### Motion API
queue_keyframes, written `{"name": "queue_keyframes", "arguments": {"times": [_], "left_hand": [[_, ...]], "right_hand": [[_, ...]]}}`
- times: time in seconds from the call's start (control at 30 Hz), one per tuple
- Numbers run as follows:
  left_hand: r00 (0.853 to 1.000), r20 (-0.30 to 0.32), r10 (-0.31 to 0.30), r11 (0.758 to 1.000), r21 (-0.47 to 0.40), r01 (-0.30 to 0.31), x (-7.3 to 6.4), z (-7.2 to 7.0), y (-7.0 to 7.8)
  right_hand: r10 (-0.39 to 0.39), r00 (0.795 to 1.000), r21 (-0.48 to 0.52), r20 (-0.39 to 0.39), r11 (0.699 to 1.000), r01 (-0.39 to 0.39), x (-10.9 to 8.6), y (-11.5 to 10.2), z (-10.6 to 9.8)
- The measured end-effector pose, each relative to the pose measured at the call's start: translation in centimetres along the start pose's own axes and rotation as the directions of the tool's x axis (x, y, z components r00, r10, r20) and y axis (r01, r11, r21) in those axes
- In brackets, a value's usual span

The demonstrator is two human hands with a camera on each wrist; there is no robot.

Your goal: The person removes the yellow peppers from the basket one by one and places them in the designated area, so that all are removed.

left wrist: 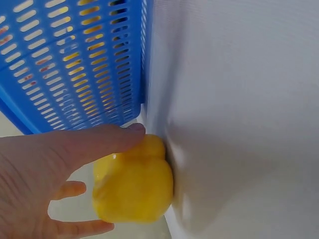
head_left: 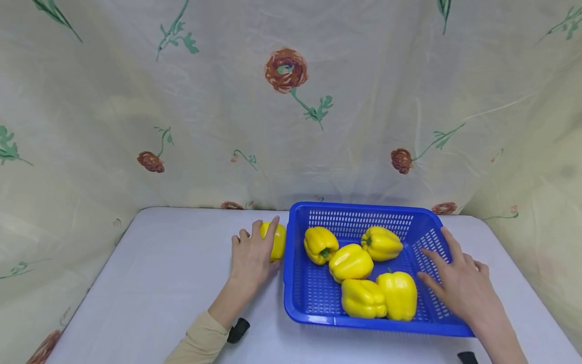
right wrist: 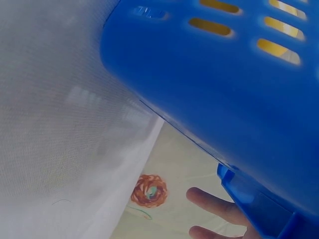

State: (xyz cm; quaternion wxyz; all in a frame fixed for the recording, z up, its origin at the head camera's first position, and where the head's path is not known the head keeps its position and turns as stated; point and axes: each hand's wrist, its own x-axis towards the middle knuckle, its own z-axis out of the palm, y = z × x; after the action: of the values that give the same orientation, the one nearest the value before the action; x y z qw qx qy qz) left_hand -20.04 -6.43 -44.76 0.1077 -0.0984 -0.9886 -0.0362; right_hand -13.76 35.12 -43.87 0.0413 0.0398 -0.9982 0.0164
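Observation:
My left hand point(head_left: 252, 255) is at a yellow bell pepper point(head_left: 278, 241) just outside the left wall of a blue plastic basket point(head_left: 293, 298). In the left wrist view the thumb point(left wrist: 114, 139) lies along the side of this bell pepper point(left wrist: 137, 186) nearest the basket, with fingers on its other side. Several more yellow bell peppers point(head_left: 351, 262) lie inside the basket. Over the basket's right rim is my right hand point(head_left: 466, 283), some fingers reaching inside, apart from the peppers. Two of its fingers show extended outside the basket wall in the right wrist view.
A white-covered table point(head_left: 150, 283) carries the basket. Floral curtains point(head_left: 218, 111) hang behind it and at both sides. Small black objects are near both forearms, one point(head_left: 238, 330) by the left sleeve and another point(head_left: 467, 357) at the front right.

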Motion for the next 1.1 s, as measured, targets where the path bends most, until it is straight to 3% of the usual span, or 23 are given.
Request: {"name": "queue_keyframes", "arguments": {"times": [0.27, 0.37, 0.5, 0.67, 0.77, 0.93, 1.1], "left_hand": [[1.000, 0.022, -0.014, 1.000, -0.004, 0.014, -0.2, -1.0, 0.2], [1.000, 0.001, -0.015, 1.000, -0.007, 0.015, -0.3, -1.8, 0.5], [0.995, -0.094, 0.021, 1.000, 0.008, -0.020, -0.5, -2.6, 1.0], [0.969, -0.232, 0.085, 0.996, 0.015, -0.084, -0.8, -3.3, 1.3], [0.957, -0.271, 0.100, 0.995, 0.002, -0.104, -1.0, -3.8, 1.6], [0.952, -0.279, 0.129, 0.991, -0.008, -0.137, -1.4, -4.7, 2.6], [0.954, -0.229, 0.194, 0.979, -0.014, -0.203, -1.6, -5.3, 4.0]], "right_hand": [[0.003, 1.000, 0.003, 0.004, 1.000, -0.003, 0.0, 0.0, 0.0], [0.003, 1.000, 0.002, 0.008, 1.000, -0.003, 0.0, 0.0, 0.0], [0.000, 1.000, 0.006, 0.002, 1.000, 0.000, 0.0, 0.0, 0.0], [-0.002, 1.000, 0.004, -0.004, 1.000, 0.002, 0.1, 0.0, 0.0], [-0.004, 1.000, 0.000, 0.004, 1.000, 0.004, 0.1, 0.0, 0.0], [-0.003, 1.000, -0.004, 0.012, 1.000, 0.003, 0.1, 0.0, 0.0], [-0.004, 1.000, -0.001, 0.005, 1.000, 0.004, 0.1, 0.0, 0.0]]}}
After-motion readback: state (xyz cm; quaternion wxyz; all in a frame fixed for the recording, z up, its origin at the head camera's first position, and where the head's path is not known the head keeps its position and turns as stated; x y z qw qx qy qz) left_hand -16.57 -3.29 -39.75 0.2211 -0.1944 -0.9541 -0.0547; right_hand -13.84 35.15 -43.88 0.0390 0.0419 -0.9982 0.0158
